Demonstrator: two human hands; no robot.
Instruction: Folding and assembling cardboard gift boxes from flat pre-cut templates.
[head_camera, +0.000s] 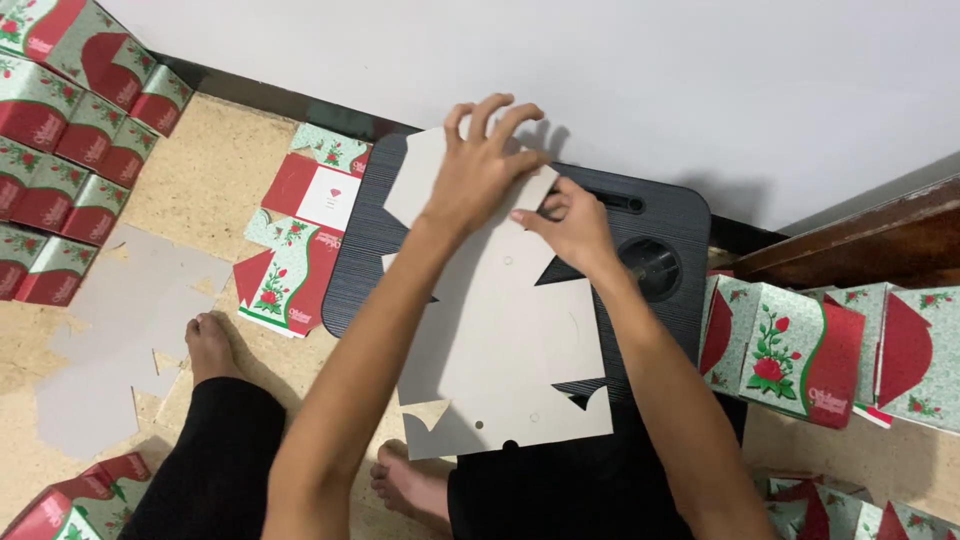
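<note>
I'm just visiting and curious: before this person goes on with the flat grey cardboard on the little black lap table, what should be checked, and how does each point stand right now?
1. Flat cardboard blank lies plain side up on the black lap table: ok.
2. Left hand presses on the blank's top flap: ok.
3. Right hand pinches the flap's edge beside the left hand: ok.
4. Blank fully supported: not ok, its lower edge hangs past the table over the lap.
5. Next printed flat blank lies within reach, left of the table: ok.
6. Crease already made under the hands: cannot tell.

Both hands, left hand (480, 170) and right hand (570, 225), press a grey cardboard blank (500, 340) on a black tray (670, 225).
</note>
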